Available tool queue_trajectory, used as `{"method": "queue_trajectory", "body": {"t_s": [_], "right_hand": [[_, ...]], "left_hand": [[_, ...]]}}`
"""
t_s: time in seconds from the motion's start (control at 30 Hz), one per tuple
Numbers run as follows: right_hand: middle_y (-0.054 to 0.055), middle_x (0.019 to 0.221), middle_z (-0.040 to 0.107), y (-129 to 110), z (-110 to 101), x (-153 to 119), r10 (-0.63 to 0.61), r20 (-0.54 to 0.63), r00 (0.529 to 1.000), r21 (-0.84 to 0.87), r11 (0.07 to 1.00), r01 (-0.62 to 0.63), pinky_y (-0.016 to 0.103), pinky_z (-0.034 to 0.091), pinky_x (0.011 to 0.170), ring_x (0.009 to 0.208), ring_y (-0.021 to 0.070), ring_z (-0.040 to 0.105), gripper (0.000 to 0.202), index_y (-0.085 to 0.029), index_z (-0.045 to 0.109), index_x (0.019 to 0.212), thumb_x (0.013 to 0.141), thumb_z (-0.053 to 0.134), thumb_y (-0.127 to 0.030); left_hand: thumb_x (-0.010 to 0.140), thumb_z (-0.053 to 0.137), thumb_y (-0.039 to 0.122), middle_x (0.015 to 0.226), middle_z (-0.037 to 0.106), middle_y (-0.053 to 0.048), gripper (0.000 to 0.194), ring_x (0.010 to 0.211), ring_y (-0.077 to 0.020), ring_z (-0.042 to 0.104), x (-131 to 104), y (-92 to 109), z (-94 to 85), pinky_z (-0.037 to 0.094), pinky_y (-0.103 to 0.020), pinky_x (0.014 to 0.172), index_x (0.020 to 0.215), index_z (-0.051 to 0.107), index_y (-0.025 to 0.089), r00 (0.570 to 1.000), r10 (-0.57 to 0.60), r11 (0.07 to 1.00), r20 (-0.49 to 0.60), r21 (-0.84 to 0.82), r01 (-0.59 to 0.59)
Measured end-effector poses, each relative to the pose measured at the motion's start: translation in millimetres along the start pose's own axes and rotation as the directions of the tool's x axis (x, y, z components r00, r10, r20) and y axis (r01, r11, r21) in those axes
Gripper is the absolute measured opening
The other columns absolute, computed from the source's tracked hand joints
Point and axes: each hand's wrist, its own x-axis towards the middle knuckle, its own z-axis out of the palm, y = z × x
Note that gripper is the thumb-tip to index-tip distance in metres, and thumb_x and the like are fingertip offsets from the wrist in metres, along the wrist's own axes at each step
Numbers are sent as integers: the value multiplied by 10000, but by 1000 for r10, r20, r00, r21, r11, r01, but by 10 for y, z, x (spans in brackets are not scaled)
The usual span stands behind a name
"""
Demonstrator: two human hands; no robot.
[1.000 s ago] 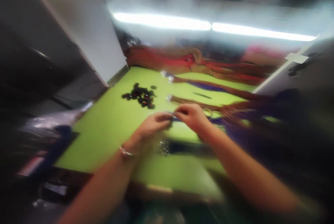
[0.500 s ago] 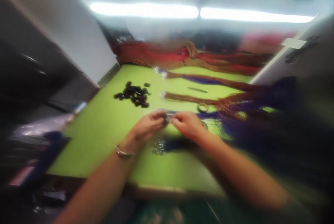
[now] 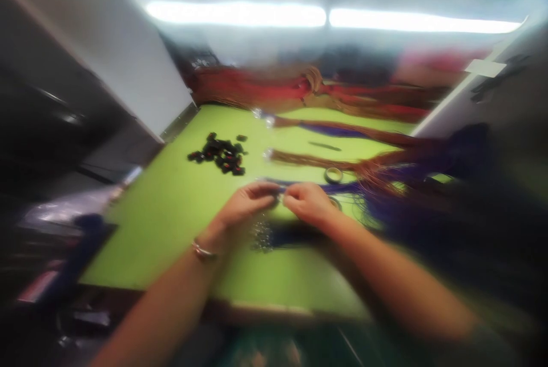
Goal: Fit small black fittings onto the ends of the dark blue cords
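Observation:
My left hand [image 3: 248, 202], a bangle on its wrist, pinches a small dark piece that looks like one of the black connector housings; the fingers mostly cover it. Almost touching it, my right hand [image 3: 306, 201] is closed on a thin wire, with a pale, shiny bit [image 3: 281, 196] showing between the fingertips. Below the hands lies a bundle of blue wires [image 3: 291, 238] with silvery terminal ends [image 3: 262, 236]. A pile of black connector housings [image 3: 222, 154] rests to the left on the green tabletop [image 3: 162, 224].
Brown and blue wire bundles [image 3: 317, 159] stretch across the right half. Tape rolls [image 3: 333, 175] lie beside my right hand, and a thin dark tool [image 3: 324, 146] farther back. Red and brown wires [image 3: 257, 87] line the rear. A pale panel [image 3: 145, 70] stands at left.
My left hand has shifted slightly right, toward my right hand, and the dark piece is more covered by its fingers. The things on the table stay as they were.

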Motion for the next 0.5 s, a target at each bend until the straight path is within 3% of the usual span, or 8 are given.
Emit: {"method": "queue_trajectory", "body": {"t_s": [0.23, 0.37, 0.5], "right_hand": [[-32, 534, 485, 103, 45, 40, -44, 63, 997, 153, 988, 34, 196, 281, 510, 515, 73, 399, 212, -146, 562, 567, 722, 439, -222], [-19, 570, 545, 107, 52, 29, -126, -53, 991, 49, 990, 129, 198, 315, 560, 557, 79, 426, 201, -148, 593, 597, 740, 472, -219], [-10, 549, 563, 81, 9, 12, -12, -49, 999, 164, 986, 19, 190, 335, 532, 525, 78, 443, 182, -138, 619, 604, 723, 506, -218]], "left_hand": [[678, 736, 186, 945, 699, -72, 275, 843, -155, 624, 4, -40, 33, 477, -253, 796, 951, 714, 161, 995, 98, 982, -12, 161, -95], [673, 744, 224, 914, 702, -70, 287, 734, -123, 616, 5, -62, 103, 488, -224, 670, 951, 710, 162, 998, 5, 999, -61, 48, -3], [652, 759, 204, 915, 705, -61, 280, 732, -110, 618, 3, -58, 135, 490, -220, 686, 926, 712, 169, 997, -41, 997, -59, -61, 37]]}}
